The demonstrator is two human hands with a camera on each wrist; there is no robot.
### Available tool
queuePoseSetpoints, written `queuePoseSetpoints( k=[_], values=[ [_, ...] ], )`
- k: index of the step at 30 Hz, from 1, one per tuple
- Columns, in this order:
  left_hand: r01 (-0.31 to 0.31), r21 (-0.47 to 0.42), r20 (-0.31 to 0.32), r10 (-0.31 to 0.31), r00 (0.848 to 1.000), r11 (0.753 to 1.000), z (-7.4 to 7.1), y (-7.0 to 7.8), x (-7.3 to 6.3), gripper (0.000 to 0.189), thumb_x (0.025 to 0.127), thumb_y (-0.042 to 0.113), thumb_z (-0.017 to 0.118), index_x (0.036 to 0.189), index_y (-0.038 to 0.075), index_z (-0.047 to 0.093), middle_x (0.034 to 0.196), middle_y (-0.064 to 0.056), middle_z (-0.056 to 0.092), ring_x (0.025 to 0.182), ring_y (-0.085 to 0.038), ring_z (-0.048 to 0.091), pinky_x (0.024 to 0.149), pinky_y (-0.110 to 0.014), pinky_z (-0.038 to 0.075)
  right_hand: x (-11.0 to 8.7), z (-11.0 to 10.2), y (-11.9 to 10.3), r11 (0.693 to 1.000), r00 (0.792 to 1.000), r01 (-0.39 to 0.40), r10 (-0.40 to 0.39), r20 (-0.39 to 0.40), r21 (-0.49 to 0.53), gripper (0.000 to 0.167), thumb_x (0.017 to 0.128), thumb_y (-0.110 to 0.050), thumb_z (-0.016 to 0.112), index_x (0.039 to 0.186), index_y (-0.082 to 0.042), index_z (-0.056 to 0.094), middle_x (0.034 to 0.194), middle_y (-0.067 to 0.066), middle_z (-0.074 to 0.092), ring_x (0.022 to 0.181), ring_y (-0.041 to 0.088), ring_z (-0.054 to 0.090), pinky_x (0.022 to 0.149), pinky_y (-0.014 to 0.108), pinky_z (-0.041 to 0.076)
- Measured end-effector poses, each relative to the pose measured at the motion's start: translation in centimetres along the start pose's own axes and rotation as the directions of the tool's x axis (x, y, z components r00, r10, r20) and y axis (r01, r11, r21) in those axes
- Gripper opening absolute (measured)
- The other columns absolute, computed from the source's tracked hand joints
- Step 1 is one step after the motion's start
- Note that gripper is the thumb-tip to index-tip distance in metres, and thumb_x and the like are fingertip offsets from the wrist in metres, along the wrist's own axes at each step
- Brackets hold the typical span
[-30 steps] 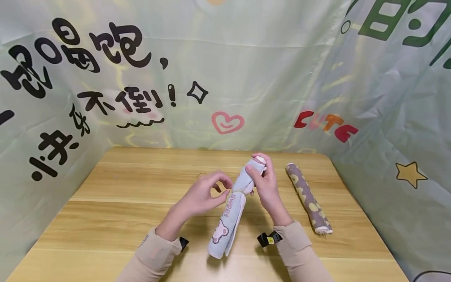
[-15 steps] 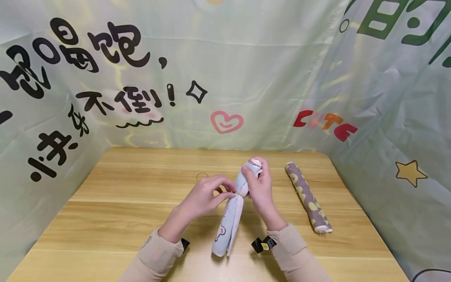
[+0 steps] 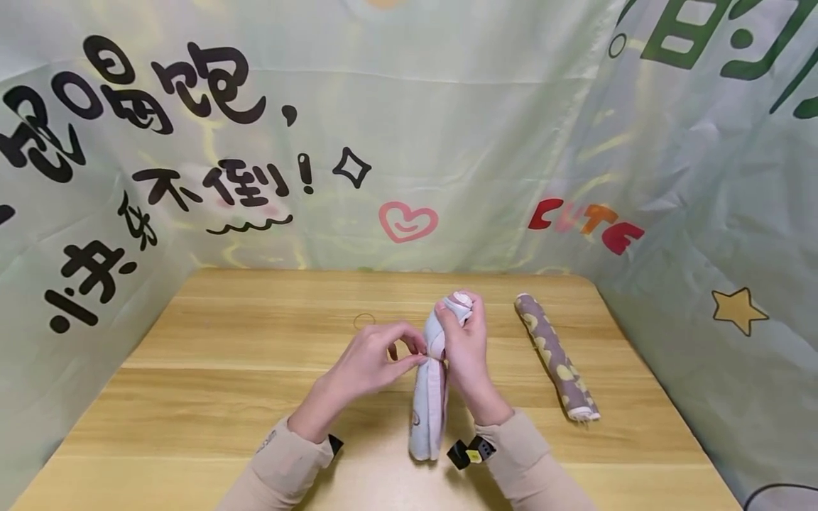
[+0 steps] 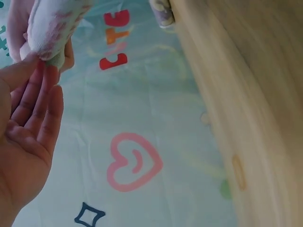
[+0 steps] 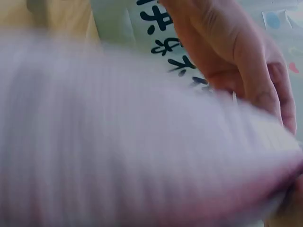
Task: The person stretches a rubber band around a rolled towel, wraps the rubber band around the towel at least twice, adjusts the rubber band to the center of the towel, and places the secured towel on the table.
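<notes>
A rolled light-blue and pinkish-white towel (image 3: 427, 419) is held slanting over the table, narrowed at its middle by a thin yellowish rubber band (image 3: 436, 358). My right hand (image 3: 469, 355) grips the upper part, thumb on the near side and fingers round the back. At the narrowed waist, my left hand (image 3: 364, 362) pinches the band between thumb and forefinger. In the left wrist view, the fingertips of the left hand (image 4: 31, 127) meet right at the towel (image 4: 52, 28). A blurred stretch of towel (image 5: 118, 137) fills most of the right wrist view.
To the right on the wooden table (image 3: 211, 397) lies another rolled towel (image 3: 557, 358), purple with yellow patches. A loose thin ring-shaped band (image 3: 356, 321) lies behind my left hand. Printed cloth (image 3: 473, 142) hangs around the back and sides.
The blue towel has turned so its lower end swings right and stands more upright, its open edge now facing forward. My right hand has moved slightly left, and my left fingertips have closed in at the waist.
</notes>
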State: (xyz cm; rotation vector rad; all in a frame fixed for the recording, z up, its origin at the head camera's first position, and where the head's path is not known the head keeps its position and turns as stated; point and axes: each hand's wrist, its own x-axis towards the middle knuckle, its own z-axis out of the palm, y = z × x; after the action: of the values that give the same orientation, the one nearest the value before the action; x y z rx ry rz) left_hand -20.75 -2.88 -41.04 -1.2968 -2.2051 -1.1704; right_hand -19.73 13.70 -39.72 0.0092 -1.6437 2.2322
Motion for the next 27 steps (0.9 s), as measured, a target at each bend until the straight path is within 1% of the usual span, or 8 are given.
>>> queuePoseSetpoints(
  k=[7,10,14,16,18,23,25,27],
  values=[
    [-0.003,-0.038,-0.002,0.003,1.000,0.999,0.9,0.2,-0.1,0.026,0.077,-0.002,0.079,0.094,0.012,0.066,0.081,0.004,0.070,0.073,-0.007,0.066,0.058,-0.016,0.051,0.7,0.1,0.4,0.998,0.998,-0.065,0.065,-0.005,0.020,0.019,0.101,-0.001,0.061,0.114,-0.007,0.049,0.101,0.003,0.058,0.081,0.010,0.060,0.068,0.021,0.052],
    [0.000,-0.093,0.024,0.002,1.000,0.996,1.2,0.6,-0.2,0.028,0.073,-0.005,0.076,0.092,0.012,0.064,0.081,0.003,0.068,0.072,-0.006,0.064,0.061,-0.018,0.055,1.4,-0.4,0.4,0.995,0.995,-0.096,0.096,-0.008,0.039,0.017,0.101,-0.001,0.060,0.113,-0.007,0.049,0.098,0.001,0.059,0.077,0.008,0.060,0.064,0.019,0.051],
    [0.035,-0.158,0.069,-0.024,0.997,0.987,1.2,1.2,-0.2,0.028,0.073,-0.008,0.075,0.091,0.011,0.062,0.082,0.004,0.065,0.072,-0.007,0.063,0.065,-0.019,0.056,2.1,-1.1,0.5,0.991,0.992,-0.127,0.128,-0.013,0.033,0.017,0.101,-0.002,0.060,0.114,-0.008,0.050,0.090,-0.001,0.059,0.064,0.005,0.057,0.047,0.017,0.042],
    [0.041,-0.156,0.076,-0.029,0.997,0.987,1.0,1.2,-0.2,0.027,0.074,-0.008,0.073,0.091,0.010,0.062,0.082,0.003,0.065,0.074,-0.007,0.063,0.068,-0.019,0.056,2.3,-1.3,0.6,0.991,0.991,-0.134,0.134,0.004,0.003,0.018,0.101,-0.004,0.061,0.115,-0.007,0.050,0.088,-0.001,0.059,0.061,0.005,0.056,0.044,0.017,0.038],
    [0.031,-0.114,0.065,-0.024,0.998,0.993,0.6,1.1,-0.2,0.026,0.075,-0.007,0.072,0.091,0.011,0.061,0.083,0.002,0.065,0.076,-0.005,0.063,0.070,-0.019,0.056,2.4,-1.6,0.7,0.991,0.991,-0.130,0.131,0.028,-0.039,0.020,0.101,-0.006,0.062,0.118,-0.007,0.050,0.091,0.000,0.059,0.064,0.006,0.057,0.046,0.017,0.040],
    [-0.005,-0.006,0.023,0.006,1.000,1.000,-0.6,0.5,-0.2,0.024,0.079,-0.005,0.072,0.092,0.011,0.060,0.086,0.000,0.064,0.080,-0.008,0.064,0.073,-0.018,0.056,2.6,-2.7,0.7,0.996,0.984,-0.047,0.059,0.166,-0.079,0.026,0.102,-0.008,0.061,0.125,-0.011,0.050,0.107,0.002,0.059,0.085,0.010,0.061,0.067,0.023,0.054],
    [-0.003,0.001,0.014,0.002,1.000,1.000,-1.1,0.3,-0.2,0.024,0.080,-0.005,0.073,0.093,0.011,0.059,0.087,0.000,0.064,0.081,-0.010,0.064,0.073,-0.018,0.056,2.7,-3.2,0.7,0.999,0.963,0.015,-0.005,0.269,-0.035,0.030,0.103,-0.005,0.058,0.130,-0.013,0.048,0.119,0.004,0.059,0.094,0.013,0.063,0.074,0.025,0.056],
    [0.014,-0.026,0.011,-0.014,1.000,1.000,-1.5,0.0,-0.2,0.024,0.082,-0.006,0.073,0.094,0.010,0.059,0.089,-0.001,0.064,0.082,-0.011,0.065,0.074,-0.019,0.058,3.0,-3.7,0.7,0.996,0.919,0.080,-0.084,0.385,0.026,0.039,0.102,-0.001,0.057,0.137,-0.013,0.044,0.135,0.008,0.057,0.104,0.016,0.066,0.081,0.027,0.057]
  ],
)
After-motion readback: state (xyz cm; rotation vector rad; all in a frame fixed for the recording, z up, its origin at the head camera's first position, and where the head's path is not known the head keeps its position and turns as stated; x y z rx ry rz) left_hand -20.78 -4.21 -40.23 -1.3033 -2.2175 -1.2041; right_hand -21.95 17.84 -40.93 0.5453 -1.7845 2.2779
